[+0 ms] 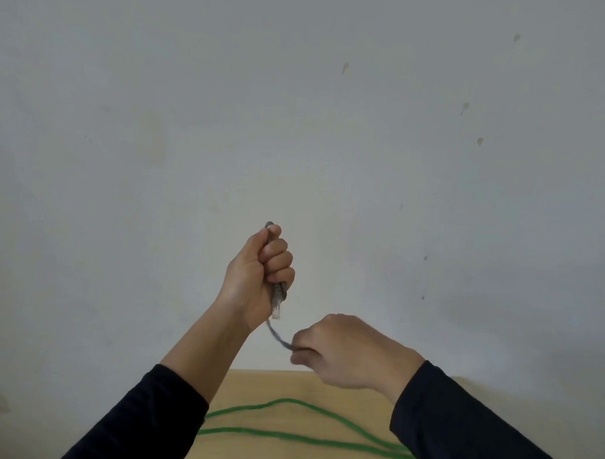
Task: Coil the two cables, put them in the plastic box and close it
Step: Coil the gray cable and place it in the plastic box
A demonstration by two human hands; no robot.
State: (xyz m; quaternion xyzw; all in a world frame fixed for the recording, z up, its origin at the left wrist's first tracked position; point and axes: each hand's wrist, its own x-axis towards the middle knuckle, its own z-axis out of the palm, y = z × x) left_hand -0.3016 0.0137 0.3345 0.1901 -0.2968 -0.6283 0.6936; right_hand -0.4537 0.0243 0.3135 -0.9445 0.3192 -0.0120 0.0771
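My left hand [258,272] is raised in front of the wall, closed in a fist around a grey cable [277,335]. The cable's clear plug [277,309] hangs out below the fist and a short bend pokes out above it. The grey cable curves down and right into my right hand [345,351], whose fingers are pinched shut on it. A green cable [297,438] lies loose in long curves on the wooden table [261,386] below both hands. The plastic box is not in view.
A plain grey-white wall [298,109] with a few small marks fills most of the view. Only the far part of the table shows, between my dark sleeves.
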